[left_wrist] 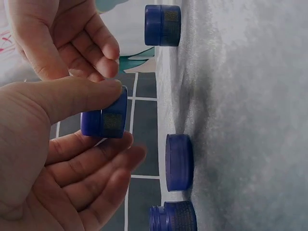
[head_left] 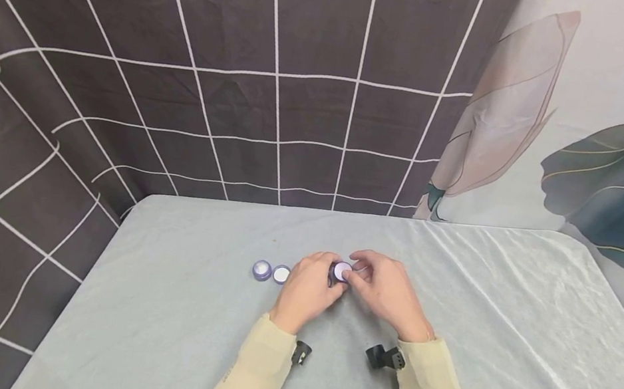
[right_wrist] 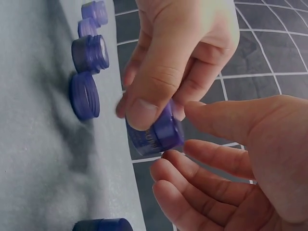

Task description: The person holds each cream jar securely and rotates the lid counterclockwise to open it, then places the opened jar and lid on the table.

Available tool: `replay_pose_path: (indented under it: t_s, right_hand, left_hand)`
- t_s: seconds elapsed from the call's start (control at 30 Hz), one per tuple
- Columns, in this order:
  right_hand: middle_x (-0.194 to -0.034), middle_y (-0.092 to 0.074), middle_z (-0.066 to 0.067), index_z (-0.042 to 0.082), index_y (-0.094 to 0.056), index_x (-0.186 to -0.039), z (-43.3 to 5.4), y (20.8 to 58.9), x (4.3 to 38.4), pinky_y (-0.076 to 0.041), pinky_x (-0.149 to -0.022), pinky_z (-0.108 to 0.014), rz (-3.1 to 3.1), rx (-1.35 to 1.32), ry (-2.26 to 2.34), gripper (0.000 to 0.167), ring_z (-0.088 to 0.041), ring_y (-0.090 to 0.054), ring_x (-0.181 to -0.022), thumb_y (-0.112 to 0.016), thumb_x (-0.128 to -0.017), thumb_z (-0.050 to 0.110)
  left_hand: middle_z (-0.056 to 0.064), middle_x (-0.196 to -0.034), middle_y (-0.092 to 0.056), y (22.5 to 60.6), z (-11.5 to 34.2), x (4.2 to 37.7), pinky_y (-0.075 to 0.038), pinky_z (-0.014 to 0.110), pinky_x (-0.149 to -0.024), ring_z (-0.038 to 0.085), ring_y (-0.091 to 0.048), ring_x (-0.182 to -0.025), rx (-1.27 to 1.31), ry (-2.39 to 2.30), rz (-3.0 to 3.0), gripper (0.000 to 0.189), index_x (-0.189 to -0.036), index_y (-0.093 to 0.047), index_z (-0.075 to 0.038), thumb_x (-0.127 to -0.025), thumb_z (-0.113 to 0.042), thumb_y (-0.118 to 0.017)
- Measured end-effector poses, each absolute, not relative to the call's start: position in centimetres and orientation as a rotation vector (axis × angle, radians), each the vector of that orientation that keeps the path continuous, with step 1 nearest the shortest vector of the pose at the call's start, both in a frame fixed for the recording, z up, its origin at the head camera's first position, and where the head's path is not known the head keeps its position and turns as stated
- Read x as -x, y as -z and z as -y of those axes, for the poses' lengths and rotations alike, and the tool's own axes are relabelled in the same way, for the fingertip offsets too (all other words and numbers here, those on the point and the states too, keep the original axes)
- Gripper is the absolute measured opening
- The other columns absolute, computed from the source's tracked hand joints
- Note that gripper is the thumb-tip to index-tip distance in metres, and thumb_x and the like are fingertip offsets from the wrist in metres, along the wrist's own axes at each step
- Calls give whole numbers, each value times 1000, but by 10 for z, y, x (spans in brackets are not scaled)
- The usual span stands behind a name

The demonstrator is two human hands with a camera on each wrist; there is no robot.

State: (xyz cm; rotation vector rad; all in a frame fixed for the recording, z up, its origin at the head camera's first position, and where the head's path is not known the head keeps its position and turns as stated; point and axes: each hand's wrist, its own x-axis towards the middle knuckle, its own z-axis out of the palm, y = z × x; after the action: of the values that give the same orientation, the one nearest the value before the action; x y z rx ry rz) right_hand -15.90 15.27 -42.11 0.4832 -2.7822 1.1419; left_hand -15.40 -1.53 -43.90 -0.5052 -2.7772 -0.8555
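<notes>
Looks prob halfway through uncapping, gripping a small round purple plastic jar (right_wrist: 156, 137), seemingly still lidded, above the pale surface (head_left: 178, 322) in the left hand (head_left: 306, 290), with a loosely spread right hand (head_left: 388, 294) touching or just beside it, two uncapped purple jars (right_wrist: 90, 54) nearby and one capped purple jar (left_wrist: 155, 26) left.

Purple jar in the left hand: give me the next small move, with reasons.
Probably grip the lid with the right hand and twist: the left hand holds the purple jar, its lid is on, the right hand's fingers are at the lid, and a nearby jar stands uncapped.
</notes>
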Motion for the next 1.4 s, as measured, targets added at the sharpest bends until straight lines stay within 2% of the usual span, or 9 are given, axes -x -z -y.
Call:
replay_pose_path:
  t_s: [0.13,0.23,0.47,0.73,0.93,1.2,1.4]
  right_hand:
    - [-85,-74,-1,0,-70,-112,-151,421,159,-56,-72,-34,2778,-488,-1177,28,-10,-70,-76,-75,-88,14]
    - [-85,-74,0,1,-72,-110,-150,421,160,-56,-71,-33,2773,-492,-1195,25,-9,-70,-75,-75,-89,13]
    - [-83,-74,1,4,-75,-103,-148,419,160,-56,-70,-32,2761,-493,-1178,16,-9,-68,-73,-74,-89,13]
    - [-88,-76,-4,3,-75,-106,-145,419,158,-57,-70,-34,2767,-405,-1199,24,-10,-72,-75,-74,-91,22]
    - [-88,-76,-7,0,-72,-109,-143,420,156,-59,-70,-32,2753,-353,-1299,35,-12,-73,-76,-78,-87,28]
    - [-86,-76,-8,0,-73,-107,-143,421,158,-57,-67,-31,2741,-296,-1339,33,-15,-72,-76,-78,-87,25]
    - [-86,-76,-8,-1,-73,-107,-144,419,160,-55,-66,-30,2735,-246,-1395,32,-15,-72,-76,-77,-89,26]
  left_hand:
    - [3,-92,-71,438,16,152,-53,33,-77,16,-65,-83,468,904,2748,35,-110,-72,-6,-80,-19,-82]
    - [1,-87,-68,436,17,151,-52,31,-74,13,-62,-77,459,931,2729,35,-110,-72,-5,-79,-18,-82]
    - [1,-92,-69,437,16,150,-53,31,-75,13,-62,-79,432,965,2704,35,-110,-72,-6,-78,-17,-83]
    - [0,-96,-68,438,15,151,-52,29,-78,12,-61,-81,385,1050,2686,39,-114,-73,-6,-77,-16,-81]
    - [1,-103,-71,438,12,152,-53,26,-80,10,-63,-84,390,1059,2637,35,-112,-74,-6,-78,-13,-79]
    - [0,-99,-70,438,11,151,-51,19,-70,7,-62,-76,392,1112,2584,36,-112,-74,-6,-78,-14,-82]
    - [2,-104,-71,439,13,151,-54,25,-77,14,-69,-84,406,1117,2552,41,-114,-72,-6,-77,-18,-86]
